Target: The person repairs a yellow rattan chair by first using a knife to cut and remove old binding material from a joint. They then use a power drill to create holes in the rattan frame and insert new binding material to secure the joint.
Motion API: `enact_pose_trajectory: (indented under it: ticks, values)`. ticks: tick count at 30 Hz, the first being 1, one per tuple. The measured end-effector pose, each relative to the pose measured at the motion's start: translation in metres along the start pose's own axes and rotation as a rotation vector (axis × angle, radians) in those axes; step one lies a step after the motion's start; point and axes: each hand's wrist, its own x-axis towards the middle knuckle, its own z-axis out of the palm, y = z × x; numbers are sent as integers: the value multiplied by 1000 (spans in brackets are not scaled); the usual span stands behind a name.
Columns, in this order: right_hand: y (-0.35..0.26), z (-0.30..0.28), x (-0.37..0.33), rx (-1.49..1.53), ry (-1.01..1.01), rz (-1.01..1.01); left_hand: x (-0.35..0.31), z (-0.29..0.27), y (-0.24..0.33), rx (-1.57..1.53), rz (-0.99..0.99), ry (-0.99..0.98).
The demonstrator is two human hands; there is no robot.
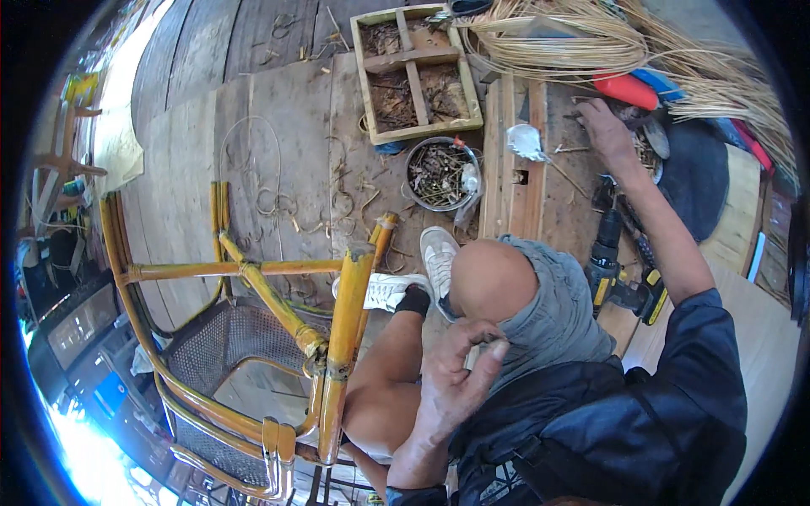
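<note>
My left hand [456, 375] is held over my lap, its fingers curled and the thumb pressed toward them around a small pale piece [472, 354]. My right hand [607, 132] is stretched forward among tools and a bowl, fingers bent down at a small dark item; what they grip is hidden. Left of my legs lies a tilted chair frame of yellow-brown rattan poles [346, 337], with a dark woven panel [236, 337]. Neither hand touches the frame. A cordless drill [606, 253] rests beside my right thigh.
Ahead stand a divided wooden tray [472, 93] and a metal bowl [411, 181] of short scraps. Coiled cane strands [557, 55] and a red object [626, 90] lie far right. A white-coated spatula-like piece [526, 142] sits on wooden beams [498, 202]. Cane offcuts litter the plank floor.
</note>
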Motion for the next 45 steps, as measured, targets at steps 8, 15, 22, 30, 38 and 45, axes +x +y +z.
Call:
enact_pose_trajectory:
  ticks: [8,15,22,30,38,45]
  values:
    - [-4,-14,-2,42,54,55,-3,-11,3,67,42,-86]
    - [4,3,3,49,117,170,-3,-13,6,71,-20,-127]
    - [-1,1,-2,47,128,66,-1,-25,9,146,130,-193]
    - [-22,-33,-3,-145,135,148,2,-36,22,95,151,-194]
    - [-197,1,125,294,-218,-155,-2,-42,19,63,151,-193]
    - [-211,188,208,244,-746,378,0,-49,14,69,171,-161]
